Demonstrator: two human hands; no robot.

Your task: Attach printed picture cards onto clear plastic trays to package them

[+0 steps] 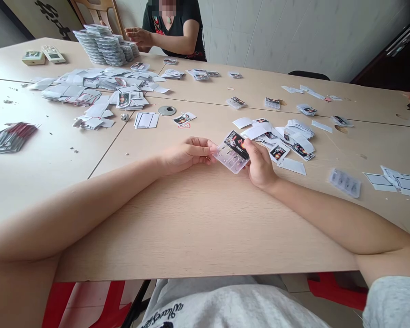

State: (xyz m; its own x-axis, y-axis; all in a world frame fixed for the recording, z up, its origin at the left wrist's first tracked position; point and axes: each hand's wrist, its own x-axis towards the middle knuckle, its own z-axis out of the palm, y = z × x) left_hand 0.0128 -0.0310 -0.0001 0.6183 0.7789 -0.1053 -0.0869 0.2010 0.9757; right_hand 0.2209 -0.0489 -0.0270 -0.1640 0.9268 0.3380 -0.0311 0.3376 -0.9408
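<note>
A person's left hand (187, 155) and right hand (259, 164) grip a clear plastic blister card (229, 157) by its edges, fingers curled, seemingly to leave its printed insert (237, 144) uncovered — loose printed cards (290, 146) lie just beyond the blister card, stacked blister packs (104, 45) well beyond it.

The blister card (237, 145) is black and red over clear plastic. At twelve o'clock, a black top (191, 27) has red patterning; at five, a red stool (338, 289).
</note>
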